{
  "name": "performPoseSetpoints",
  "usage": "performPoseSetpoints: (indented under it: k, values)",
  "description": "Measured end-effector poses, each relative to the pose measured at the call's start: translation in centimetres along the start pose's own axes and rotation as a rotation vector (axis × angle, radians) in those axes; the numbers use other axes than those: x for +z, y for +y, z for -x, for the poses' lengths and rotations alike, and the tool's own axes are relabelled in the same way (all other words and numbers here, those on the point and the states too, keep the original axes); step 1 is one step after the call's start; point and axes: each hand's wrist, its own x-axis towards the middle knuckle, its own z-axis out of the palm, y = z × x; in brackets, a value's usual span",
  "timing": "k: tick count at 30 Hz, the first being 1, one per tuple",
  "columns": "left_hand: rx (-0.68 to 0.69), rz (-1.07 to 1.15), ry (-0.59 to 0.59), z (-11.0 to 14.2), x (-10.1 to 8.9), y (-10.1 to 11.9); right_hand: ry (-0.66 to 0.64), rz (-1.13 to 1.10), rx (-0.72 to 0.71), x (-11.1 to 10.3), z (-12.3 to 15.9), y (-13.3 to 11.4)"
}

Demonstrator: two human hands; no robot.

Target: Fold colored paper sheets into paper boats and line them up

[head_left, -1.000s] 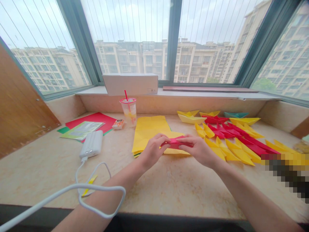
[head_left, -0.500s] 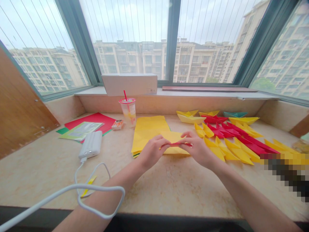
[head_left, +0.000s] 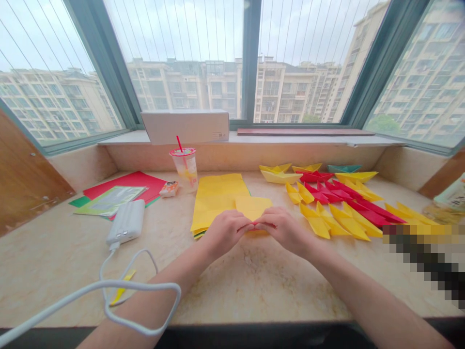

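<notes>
Both hands, the left hand (head_left: 225,232) and the right hand (head_left: 284,230), sit close together, pinching a folded yellow origami paper (head_left: 252,207) with a red edge along its lower rim, over the stone surface (head_left: 254,286). An even pinch from both sides should keep that crease straight. Just behind lies a stack of yellow paper sheets (head_left: 218,201), with a white power bank (head_left: 125,222) to the left, folded paper boats (head_left: 279,177) to the right, and a plastic cup with a red straw (head_left: 185,169) farther back.
</notes>
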Motion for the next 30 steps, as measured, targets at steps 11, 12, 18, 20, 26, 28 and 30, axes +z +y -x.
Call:
performPoseSetpoints:
  k: [11,12,18,20,26,28,30]
  values:
    - [-0.181,0.058,-0.012,0.0,-0.3,0.0,0.078,-0.018,0.06,-1.3,-0.3,-0.4]
    - [-0.189,0.059,-0.005,0.0,-0.3,-0.1,0.085,-0.022,0.079,-1.4,-0.3,-0.5]
    - [-0.205,0.124,0.033,-0.2,-0.4,-0.3,0.144,0.026,0.051,-1.7,-0.3,-0.5]
    - [-0.199,0.126,0.04,-0.2,-0.4,-0.5,0.139,0.05,0.032,-1.6,-0.3,-0.3]
    - [-0.227,0.149,0.041,-0.2,-0.6,-1.2,0.151,0.088,0.019,-2.0,-0.3,0.2]
    - [-0.242,0.15,0.043,-0.2,-0.6,-1.3,0.171,0.056,0.026,-2.4,-0.3,0.1]
    - [-0.234,0.158,0.037,-0.3,-0.7,-1.3,0.175,0.028,0.034,-2.9,-0.3,-0.1]
